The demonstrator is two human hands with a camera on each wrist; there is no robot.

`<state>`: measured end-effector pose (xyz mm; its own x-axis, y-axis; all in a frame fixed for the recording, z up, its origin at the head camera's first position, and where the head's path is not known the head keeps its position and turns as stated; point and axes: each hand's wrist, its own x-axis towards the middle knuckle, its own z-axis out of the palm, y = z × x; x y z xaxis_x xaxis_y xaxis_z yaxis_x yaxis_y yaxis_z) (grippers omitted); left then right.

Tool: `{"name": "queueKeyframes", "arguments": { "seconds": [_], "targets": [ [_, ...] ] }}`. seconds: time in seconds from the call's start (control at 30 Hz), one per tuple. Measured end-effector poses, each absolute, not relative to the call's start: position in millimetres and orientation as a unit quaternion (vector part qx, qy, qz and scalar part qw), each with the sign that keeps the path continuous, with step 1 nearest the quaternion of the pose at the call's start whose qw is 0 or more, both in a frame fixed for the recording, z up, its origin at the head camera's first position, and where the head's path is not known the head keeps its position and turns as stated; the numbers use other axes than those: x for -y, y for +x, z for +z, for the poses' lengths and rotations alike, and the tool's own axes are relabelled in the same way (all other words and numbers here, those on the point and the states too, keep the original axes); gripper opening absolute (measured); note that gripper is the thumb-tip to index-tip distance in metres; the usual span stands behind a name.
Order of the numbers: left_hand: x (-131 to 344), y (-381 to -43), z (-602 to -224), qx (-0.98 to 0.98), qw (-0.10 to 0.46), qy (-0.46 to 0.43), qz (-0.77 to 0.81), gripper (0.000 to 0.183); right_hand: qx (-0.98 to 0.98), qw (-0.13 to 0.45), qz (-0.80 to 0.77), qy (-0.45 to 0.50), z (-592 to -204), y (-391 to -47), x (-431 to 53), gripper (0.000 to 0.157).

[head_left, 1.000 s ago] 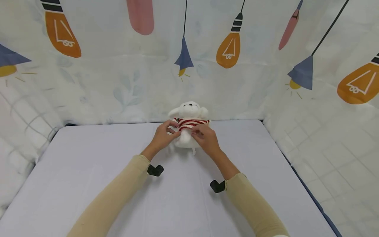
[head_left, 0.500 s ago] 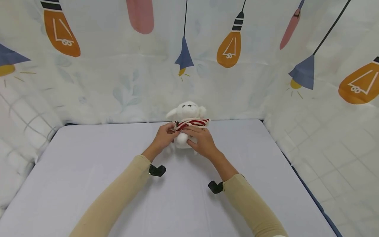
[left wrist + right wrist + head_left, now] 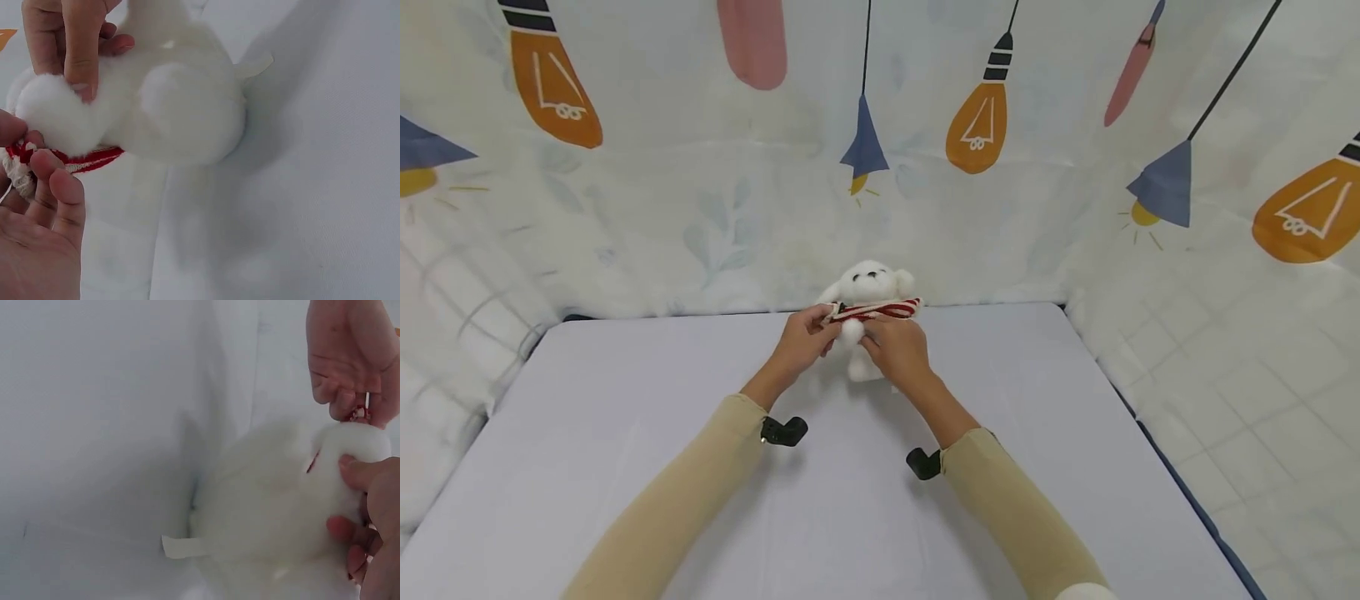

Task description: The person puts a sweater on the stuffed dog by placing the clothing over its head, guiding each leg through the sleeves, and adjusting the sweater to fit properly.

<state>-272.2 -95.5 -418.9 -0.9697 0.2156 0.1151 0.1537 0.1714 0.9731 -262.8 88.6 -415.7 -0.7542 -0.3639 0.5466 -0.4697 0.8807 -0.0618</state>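
A white plush animal (image 3: pixel 868 285) sits upright near the far edge of the table, facing me, in a red-and-white striped knit sweater (image 3: pixel 897 309). At the toy's left side in the head view, my left hand (image 3: pixel 799 340) pinches the sweater's edge; the left wrist view shows its thumb and fingers on the knit cuff (image 3: pixel 24 169). My right hand (image 3: pixel 901 354) grips the toy's round fluffy paw (image 3: pixel 56 112), thumb on top and fingers curled behind. A pale fabric tag (image 3: pixel 183 546) sticks out at the toy's base. Part of the body is hidden behind my right hand.
A white cloth covers the table (image 3: pixel 647 400). Behind it hangs a pale curtain (image 3: pixel 790 208) printed with lamps and bulbs, and more curtain stands at both sides. Black camera mounts (image 3: pixel 785 431) jut from each wrist.
The toy has shifted slightly left and tilted, both hands moving left with it. My right hand has gone from the sweater's lower hem to the paw, and the sweater is bunched higher.
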Motion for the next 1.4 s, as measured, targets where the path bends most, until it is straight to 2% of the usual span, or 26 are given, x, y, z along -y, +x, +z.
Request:
{"name": "queueKeyframes", "arguments": {
  "seconds": [0.17, 0.4, 0.6, 0.77, 0.87, 1.0, 1.23, 1.4],
  "targets": [
    [100.2, -272.5, -418.8, -0.748, 0.024, 0.131, 0.650, 0.030, 0.942, 0.264, 0.095, 0.182, -414.9, -264.3, -80.6, 0.011],
    [103.6, -274.4, -421.5, -0.754, 0.038, 0.160, 0.635, 0.034, 0.946, 0.256, 0.123, 0.158, -412.2, -263.7, -73.8, 0.019],
    [101.1, -273.3, -418.4, -0.768, 0.025, 0.140, 0.624, 0.033, 0.947, 0.233, 0.170, 0.142, -411.0, -264.8, -72.2, 0.013],
    [98.7, -273.3, -416.8, -0.807, -0.008, 0.128, 0.577, 0.023, 0.943, 0.210, 0.209, 0.150, -412.5, -265.7, -74.3, 0.014],
    [96.8, -274.5, -419.9, -0.837, -0.049, 0.130, 0.530, 0.016, 0.934, 0.206, 0.235, 0.171, -414.7, -267.5, -77.3, 0.012],
    [95.3, -273.5, -419.3, -0.864, -0.075, 0.130, 0.481, 0.016, 0.924, 0.187, 0.266, 0.201, -416.7, -268.9, -82.0, 0.009],
    [93.5, -275.3, -423.7, -0.869, -0.027, 0.133, 0.476, 0.017, 0.907, 0.122, 0.337, 0.221, -414.7, -266.1, -88.1, 0.010],
    [89.6, -276.2, -426.2, -0.867, 0.006, 0.136, 0.479, 0.019, 0.904, 0.117, 0.355, 0.208, -417.9, -264.7, -89.0, 0.008]
  ]
}}
